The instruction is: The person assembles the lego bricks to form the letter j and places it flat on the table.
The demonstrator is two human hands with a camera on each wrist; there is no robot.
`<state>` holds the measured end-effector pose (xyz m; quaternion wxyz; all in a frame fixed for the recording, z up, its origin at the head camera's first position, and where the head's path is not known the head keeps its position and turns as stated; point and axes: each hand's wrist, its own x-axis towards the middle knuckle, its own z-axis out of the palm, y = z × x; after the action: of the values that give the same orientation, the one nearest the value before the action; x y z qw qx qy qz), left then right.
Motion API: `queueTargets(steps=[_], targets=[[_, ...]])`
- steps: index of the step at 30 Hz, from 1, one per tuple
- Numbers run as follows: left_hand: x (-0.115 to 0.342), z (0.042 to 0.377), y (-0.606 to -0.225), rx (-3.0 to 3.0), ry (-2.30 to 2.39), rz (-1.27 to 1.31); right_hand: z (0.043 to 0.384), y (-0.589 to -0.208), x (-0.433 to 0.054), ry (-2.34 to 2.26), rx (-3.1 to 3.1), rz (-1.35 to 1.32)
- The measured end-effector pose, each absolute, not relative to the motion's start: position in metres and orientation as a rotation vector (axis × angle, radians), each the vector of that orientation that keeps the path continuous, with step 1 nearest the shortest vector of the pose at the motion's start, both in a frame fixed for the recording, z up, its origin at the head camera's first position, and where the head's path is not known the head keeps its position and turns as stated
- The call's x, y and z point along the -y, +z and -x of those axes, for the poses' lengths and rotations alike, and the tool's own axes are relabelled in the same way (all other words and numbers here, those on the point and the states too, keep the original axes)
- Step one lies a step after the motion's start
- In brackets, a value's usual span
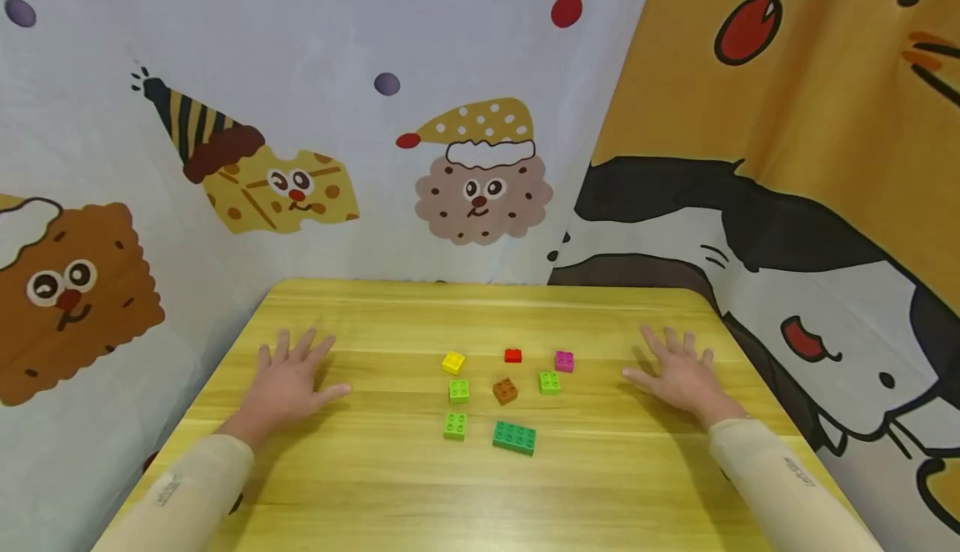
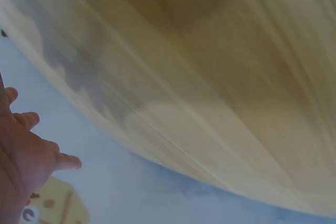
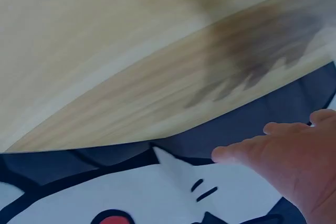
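- Eight bricks lie loose on the wooden surface, between the two hands and touching neither.
- Farthest from the person, left to right: a yellow brick, a red brick and a magenta brick.
- Closer in: the left lime brick, a brown brick and, just beside the magenta one, the right lime brick.
- Nearest the person: the front lime brick and a longer dark green brick.
- The left hand and right hand are well apart, fingers spread, holding nothing; their shadows in the wrist views suggest both are raised.
- The step in hand looks like holding open hands clear of the bricks; level wrists and loose fingers would serve it well.
- For any reach, I'd pinch a small brick by opposite sides and lift straight up.
- Yellow and brown sit turned, so the wrist should turn to match.
- The long brick is best gripped mid-length, lest it tip.
- Magenta and its lime neighbour call for narrow fingertips, or one may nudge the other.
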<state>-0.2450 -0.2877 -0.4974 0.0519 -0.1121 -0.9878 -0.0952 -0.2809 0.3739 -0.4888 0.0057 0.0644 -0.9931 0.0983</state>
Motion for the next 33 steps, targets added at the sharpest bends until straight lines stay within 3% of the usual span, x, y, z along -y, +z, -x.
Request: queueTargets(steps=[16,27,33], targets=[[0.172,0.219,-0.485,2.864,-0.428,0.728,0.278,-0.477,-0.3,0.76,2.99,-0.523],[0.117,0.202,-0.485,2.8,-0.516,0.999,0.268,-0.489,-0.256,0.736,2.926,-0.791],[0.091,0.191,-0.49,2.661,-0.215,1.188,0.266,-0.493,-0.245,0.651,2.927,-0.783]])
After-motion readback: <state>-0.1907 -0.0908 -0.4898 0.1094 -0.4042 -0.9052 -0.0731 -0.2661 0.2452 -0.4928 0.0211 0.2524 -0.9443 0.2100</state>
